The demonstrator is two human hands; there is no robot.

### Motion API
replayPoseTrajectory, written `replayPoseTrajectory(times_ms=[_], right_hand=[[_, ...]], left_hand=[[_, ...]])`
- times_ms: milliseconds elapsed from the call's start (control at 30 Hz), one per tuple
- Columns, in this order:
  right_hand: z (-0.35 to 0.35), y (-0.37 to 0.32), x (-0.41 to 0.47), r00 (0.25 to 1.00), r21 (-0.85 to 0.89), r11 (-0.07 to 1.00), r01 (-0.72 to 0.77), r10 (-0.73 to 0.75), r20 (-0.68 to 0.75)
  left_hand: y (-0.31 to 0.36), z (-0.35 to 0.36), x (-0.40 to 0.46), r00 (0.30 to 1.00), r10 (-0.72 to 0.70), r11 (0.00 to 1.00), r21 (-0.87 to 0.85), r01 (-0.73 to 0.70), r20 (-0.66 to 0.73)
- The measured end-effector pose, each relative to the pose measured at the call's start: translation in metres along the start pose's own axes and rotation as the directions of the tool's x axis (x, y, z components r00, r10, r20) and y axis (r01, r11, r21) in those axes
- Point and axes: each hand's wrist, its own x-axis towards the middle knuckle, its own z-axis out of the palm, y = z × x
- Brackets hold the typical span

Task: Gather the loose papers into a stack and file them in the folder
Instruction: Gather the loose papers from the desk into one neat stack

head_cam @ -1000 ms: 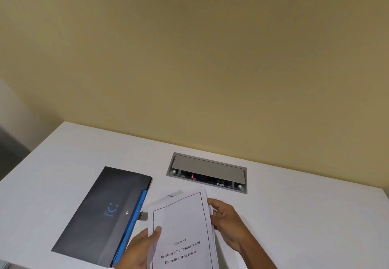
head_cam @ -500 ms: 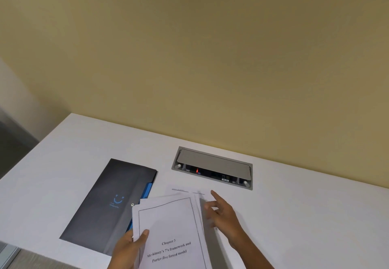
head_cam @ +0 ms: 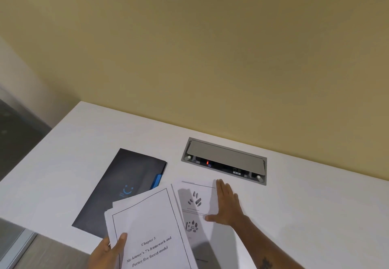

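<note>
1. Two hands were at work on the white surface (head_cam: 305, 216). The left hand (head_cam: 107, 254) pinched a thin sheaf of white printed sheets (head_cam: 147, 233) near its lower left corner, thumb on top and fingers underneath, the top page bearing a bordered "Chapter 3" title.
2. The right hand (head_cam: 228, 205) lay flat and open, fingers (head_cam: 221, 186) together and extended, palm down on the right edge of a single loose white sheet with small grey pictures (head_cam: 195, 203); it gripped nothing, only pressed.
3. That loose sheet lay flat on the surface, just beside the held sheaf, whose right edge overlapped it.
4. Paper of this kind would be light, floppy and slippery sheet on sheet. The held pages were already fanned at their top left corners, so a firmer pinch along one long edge, then a tap to square them, seemed wise.
5. The flat sheet offered no edge to seize; sliding it under the palm toward the sheaf or off the surface's near edge looked the easiest way to lift it.
6. The dark grey folder with a blue smile mark (head_cam: 124, 186) lay closed to the left, partly under the sheaf's upper corner. A blue tab or inner layer (head_cam: 156, 181) showed at its right edge; whether it held anything could not be told.
7. A recessed grey socket box (head_cam: 225, 160) sat behind, well clear.
</note>
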Motion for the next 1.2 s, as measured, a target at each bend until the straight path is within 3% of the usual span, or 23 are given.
replayPoseTrajectory(times_ms=[167, 367, 600, 767, 867, 1000, 1133, 1200], right_hand=[[0.012, -0.006, 0.007, 1.000, -0.101, 0.995, -0.021, 0.022, 0.007], [0.022, -0.008, 0.004, 0.999, -0.068, 0.998, -0.012, 0.009, -0.051], [0.034, -0.012, -0.014, 0.981, 0.191, 0.973, -0.132, 0.156, -0.118], [0.039, -0.009, -0.023, 0.957, 0.548, 0.816, -0.183, 0.275, -0.090], [0.039, 0.003, -0.028, 0.940, 0.636, 0.759, -0.138, 0.302, -0.156], [0.042, 0.002, -0.041, 0.947, 0.561, 0.818, -0.124, 0.266, -0.178], [0.044, -0.011, -0.039, 0.997, 0.259, 0.966, 0.002, 0.018, -0.077], [0.041, -0.020, -0.030, 0.998, 0.163, 0.984, 0.065, -0.062, -0.024]], left_hand=[[-0.001, 0.000, -0.002, 0.999, -0.030, 0.999, -0.037, 0.029, -0.038], [-0.001, 0.007, 0.007, 0.997, -0.074, 0.997, -0.036, 0.073, -0.035], [-0.001, 0.017, 0.024, 0.999, -0.040, 0.997, -0.069, 0.038, -0.020], [-0.004, 0.024, 0.029, 0.999, -0.043, 0.978, -0.205, 0.046, 0.020], [-0.007, 0.031, 0.033, 0.999, -0.036, 0.965, -0.261, 0.040, 0.017], [-0.011, 0.036, 0.036, 0.998, -0.048, 0.934, -0.352, 0.057, 0.035], [-0.021, 0.036, 0.041, 0.999, -0.016, 0.922, -0.387, 0.031, 0.043], [-0.024, 0.034, 0.039, 0.999, 0.006, 0.926, -0.377, 0.009, 0.040]])
